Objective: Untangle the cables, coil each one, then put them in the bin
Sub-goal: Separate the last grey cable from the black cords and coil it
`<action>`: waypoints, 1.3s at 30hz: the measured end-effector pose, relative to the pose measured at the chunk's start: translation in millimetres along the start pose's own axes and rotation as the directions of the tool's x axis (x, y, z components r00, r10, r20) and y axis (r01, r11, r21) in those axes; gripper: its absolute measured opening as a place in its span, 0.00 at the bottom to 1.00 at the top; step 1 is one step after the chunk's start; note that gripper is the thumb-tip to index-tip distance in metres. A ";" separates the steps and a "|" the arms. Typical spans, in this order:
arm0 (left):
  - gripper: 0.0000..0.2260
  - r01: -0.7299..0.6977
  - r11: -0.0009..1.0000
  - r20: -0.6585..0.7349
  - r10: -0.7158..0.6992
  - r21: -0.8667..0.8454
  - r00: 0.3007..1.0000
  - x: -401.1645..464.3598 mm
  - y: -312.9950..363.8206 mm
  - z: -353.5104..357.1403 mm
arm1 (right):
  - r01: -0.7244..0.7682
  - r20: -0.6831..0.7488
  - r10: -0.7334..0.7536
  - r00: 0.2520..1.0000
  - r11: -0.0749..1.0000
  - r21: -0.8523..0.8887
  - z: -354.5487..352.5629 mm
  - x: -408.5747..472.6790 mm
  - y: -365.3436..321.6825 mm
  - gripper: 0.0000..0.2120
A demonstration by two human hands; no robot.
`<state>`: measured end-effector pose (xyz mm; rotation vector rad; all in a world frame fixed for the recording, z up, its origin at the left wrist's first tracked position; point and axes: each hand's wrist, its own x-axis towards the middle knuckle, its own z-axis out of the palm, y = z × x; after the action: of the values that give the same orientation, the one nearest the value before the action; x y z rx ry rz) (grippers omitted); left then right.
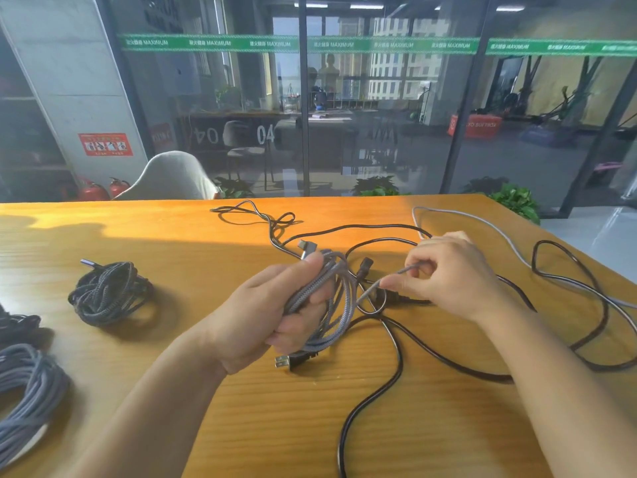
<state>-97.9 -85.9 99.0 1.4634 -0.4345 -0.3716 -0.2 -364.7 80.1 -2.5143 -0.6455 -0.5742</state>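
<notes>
Left hand (pixel 275 305) curled round a half-made coil of grey braided cable (pixel 327 298), held just above the wooden table (pixel 172 243) in mid-frame. Right hand (pixel 451 274) beside it, thumb and forefinger pinching the same cable's free run, stretched between the hands and trailing away rightward. Probably next: another loop fed leftward; black power cord (pixel 389 346) crossing beneath, possibly snagging.

Warm orange-yellow wood grain runs across the counter (pixel 172 243). The grey cable (pixel 331 288) shows a fine braided weave, silver-grey. The black cable (pixel 396 353) is plain and glossy. At the left, a dark charcoal braided coil (pixel 110 293), and a blue-grey braided bundle (pixel 27 391). Behind, green banding (pixel 389 45) with white lettering crosses the glass.
</notes>
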 end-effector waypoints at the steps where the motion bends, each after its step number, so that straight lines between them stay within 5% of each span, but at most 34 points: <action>1: 0.19 0.000 0.999 0.016 0.000 0.039 1.000 0.8 -0.9 2.1 | -0.005 -0.060 0.005 0.998 1.000 -0.004 -0.2 -1.3 -7.0 0.32; 8: 0.28 -0.009 0.927 -0.010 0.014 0.375 1.000 5.6 -5.6 11.1 | 0.085 -0.334 -0.048 0.941 0.992 0.098 7.4 -11.3 -58.9 0.20; 14: 0.20 0.059 0.897 -0.102 -0.016 0.438 0.995 11.3 -12.1 15.6 | 0.037 -0.212 0.044 0.976 0.931 0.364 18.3 -18.3 -77.5 0.12; 19: 0.20 0.130 0.799 -0.232 0.012 0.587 0.973 18.9 -26.9 16.2 | -0.046 -0.014 0.059 0.998 0.888 0.458 19.8 -22.0 -84.5 0.15; 30: 0.24 0.013 0.946 -0.500 0.160 0.324 0.851 23.8 -21.5 5.4 | -0.082 0.193 -0.016 0.981 0.869 0.488 9.4 -32.8 -104.4 0.15; 34: 0.28 -0.113 0.975 -0.604 0.209 0.193 0.769 19.5 -17.3 -11.7 | 0.009 0.388 -0.202 0.899 0.895 0.445 15.4 -43.7 -119.6 0.13; 39: 0.20 -0.222 0.972 -0.509 0.153 -0.077 0.847 18.2 -13.0 -3.5 | 0.077 0.529 -0.357 0.770 0.875 0.478 35.8 -48.7 -126.3 0.13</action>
<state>-80.1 -92.8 86.9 1.3113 -0.1251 0.1423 -96.8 -263.8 70.2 -2.1693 -1.1728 0.3243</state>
